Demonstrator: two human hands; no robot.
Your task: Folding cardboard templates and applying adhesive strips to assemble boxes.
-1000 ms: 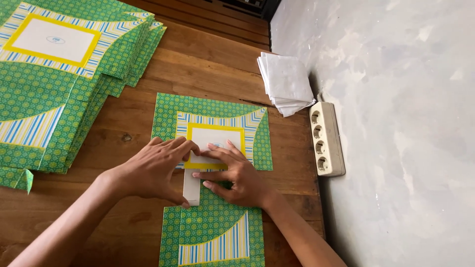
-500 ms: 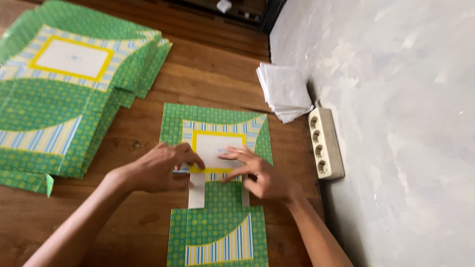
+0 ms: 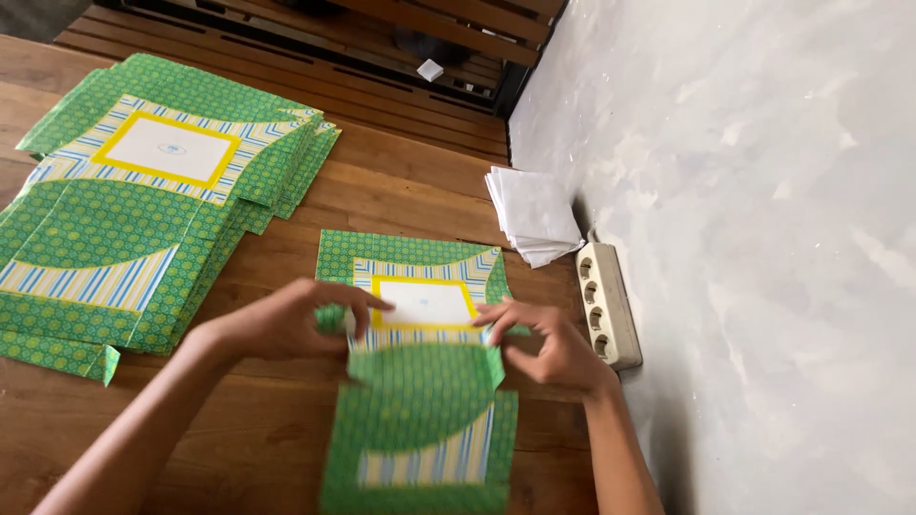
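Green patterned box blank [image 3: 420,381] lies flat on the wooden table [image 3: 401,195], its long axis running away from the person, midway between both hands. Left hand [image 3: 281,322] pinches its left edge at the middle fold and right hand [image 3: 549,345] pinches the right edge, fingers curled together. Neither hand is nearer.

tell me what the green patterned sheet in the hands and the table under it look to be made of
Green patterned sheet: likely thin printed card or paper, since it holds a sharp fold where the left hand and right hand pinch it. Table: wood, shown by brown planks with grain lines and seams; the finish looks matt.
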